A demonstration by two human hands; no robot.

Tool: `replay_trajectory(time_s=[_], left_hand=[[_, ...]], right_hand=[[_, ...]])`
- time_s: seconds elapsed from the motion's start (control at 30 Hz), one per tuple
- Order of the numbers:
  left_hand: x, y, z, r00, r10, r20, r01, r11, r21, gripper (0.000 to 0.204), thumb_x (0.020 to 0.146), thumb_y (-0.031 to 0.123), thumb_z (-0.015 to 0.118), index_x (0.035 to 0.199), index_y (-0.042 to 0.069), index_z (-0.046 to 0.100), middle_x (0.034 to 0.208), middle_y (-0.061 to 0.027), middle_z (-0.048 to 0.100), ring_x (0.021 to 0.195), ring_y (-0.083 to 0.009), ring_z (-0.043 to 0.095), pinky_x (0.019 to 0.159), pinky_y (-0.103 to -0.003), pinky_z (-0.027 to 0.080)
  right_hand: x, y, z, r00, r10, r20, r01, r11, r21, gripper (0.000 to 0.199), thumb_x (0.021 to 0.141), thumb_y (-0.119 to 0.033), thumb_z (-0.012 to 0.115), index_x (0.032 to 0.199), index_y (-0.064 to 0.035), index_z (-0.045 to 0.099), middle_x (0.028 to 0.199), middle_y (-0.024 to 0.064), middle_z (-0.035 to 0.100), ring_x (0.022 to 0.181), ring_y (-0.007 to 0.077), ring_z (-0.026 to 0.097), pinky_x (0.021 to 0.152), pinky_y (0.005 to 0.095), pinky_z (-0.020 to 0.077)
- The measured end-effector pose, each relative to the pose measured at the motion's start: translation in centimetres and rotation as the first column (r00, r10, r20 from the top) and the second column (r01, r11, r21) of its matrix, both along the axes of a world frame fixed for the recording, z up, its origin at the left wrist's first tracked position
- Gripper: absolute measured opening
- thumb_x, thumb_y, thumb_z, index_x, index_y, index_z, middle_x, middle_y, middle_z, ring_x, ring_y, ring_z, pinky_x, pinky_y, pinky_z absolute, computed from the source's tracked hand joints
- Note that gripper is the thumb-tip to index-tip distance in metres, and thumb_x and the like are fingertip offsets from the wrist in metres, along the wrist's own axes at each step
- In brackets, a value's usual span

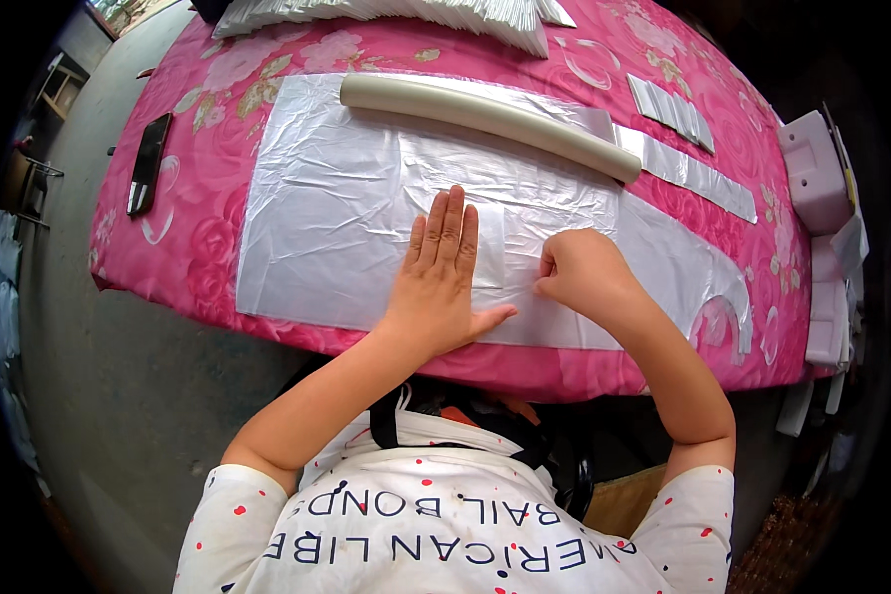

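A silvery-white plastic bag (307,218) lies spread flat on the table, with a cut-out handle end at its right. My left hand (441,262) presses flat on it, fingers together and stretched out, thumb to the side. Under that hand a small paler rectangle (491,246) shows on the bag; my palm partly covers it. My right hand (589,269) is curled closed over the bag, to the right of the rectangle. What its fingers hold, if anything, is hidden. A long beige tube (485,124) lies across the bag's far part.
The table has a pink flowered cloth (208,228). A black phone (149,163) lies at the left. A pile of folded white sheets (396,15) stands at the far edge. Folded silvery strips (670,111) lie at the right, and pale pink plastic containers (815,168) stand beyond the right edge.
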State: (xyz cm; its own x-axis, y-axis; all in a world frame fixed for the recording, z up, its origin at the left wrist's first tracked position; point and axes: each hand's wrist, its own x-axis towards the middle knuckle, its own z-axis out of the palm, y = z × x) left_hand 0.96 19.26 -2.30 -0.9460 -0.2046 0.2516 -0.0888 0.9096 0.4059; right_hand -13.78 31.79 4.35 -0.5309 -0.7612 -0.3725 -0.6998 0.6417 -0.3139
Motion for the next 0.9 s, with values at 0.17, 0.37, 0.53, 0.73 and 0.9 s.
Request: replay_trajectory(time_s=[0.17,0.37,0.53,0.73,0.9], left_hand=[[6.6,-0.5,1.5,0.927,-0.285,-0.246,0.358,0.868,0.344,0.068,0.074,0.019,0.069,0.132,-0.001,0.039,0.134,-0.0225,0.04,0.123,-0.0343,0.042,0.098,-0.04,0.038],[14.4,0.2,1.2,0.952,-0.175,0.252,-0.105,0.585,0.804,0.024,0.081,0.007,0.062,0.105,0.002,0.063,0.096,-0.0114,0.066,0.086,-0.0186,0.065,0.076,-0.027,0.05],[15.3,-0.9,-0.2,0.9,0.017,0.435,-0.401,-0.361,0.842,0.025,0.087,0.005,0.056,0.11,-0.004,0.057,0.107,-0.0138,0.063,0.1,-0.0197,0.061,0.084,-0.029,0.049],[15.9,-1.9,-0.4,0.889,0.112,0.444,-0.458,0.228,0.859,0.017,0.08,0.009,0.065,0.089,-0.005,0.066,0.074,-0.0072,0.067,0.07,-0.0066,0.058,0.061,-0.024,0.048],[13.4,-3.0,4.3,0.933,0.053,0.355,-0.309,0.622,0.719,0.015,0.075,0.003,0.066,0.09,-0.001,0.068,0.073,-0.0085,0.068,0.06,-0.0077,0.061,0.057,-0.022,0.049]], right_hand=[[0.5,-0.8,-0.1,0.974,0.071,-0.215,-0.15,0.912,-0.381,0.033,0.072,-0.023,0.069,0.097,-0.0024,0.062,0.096,0.0152,0.063,0.09,0.0299,0.06,0.079,0.0396,0.0467],[2.4,-5.7,-6.0,0.885,0.297,-0.359,-0.452,0.735,-0.506,0.05,0.084,-0.033,0.057,0.124,-0.0037,0.05,0.134,0.0191,0.041,0.128,0.0338,0.034,0.106,0.0445,0.0249],[10.8,-6.4,-5.7,0.947,0.296,-0.122,-0.316,0.802,-0.507,0.059,0.087,-0.036,0.052,0.134,-0.003,0.038,0.142,0.0227,0.027,0.134,0.0363,0.021,0.109,0.0461,0.0156],[15.1,-5.0,-3.5,0.827,0.562,0.022,-0.459,0.697,-0.551,0.043,0.086,-0.028,0.054,0.122,-0.0038,0.049,0.143,0.0211,0.026,0.136,0.036,0.017,0.109,0.05,0.0112],[9.3,-3.8,-2.5,0.728,0.672,-0.134,-0.646,0.608,-0.461,0.01,0.077,-0.013,0.065,0.08,-0.0058,0.06,0.127,0.0108,0.049,0.131,0.0317,0.029,0.105,0.0494,0.0232]])
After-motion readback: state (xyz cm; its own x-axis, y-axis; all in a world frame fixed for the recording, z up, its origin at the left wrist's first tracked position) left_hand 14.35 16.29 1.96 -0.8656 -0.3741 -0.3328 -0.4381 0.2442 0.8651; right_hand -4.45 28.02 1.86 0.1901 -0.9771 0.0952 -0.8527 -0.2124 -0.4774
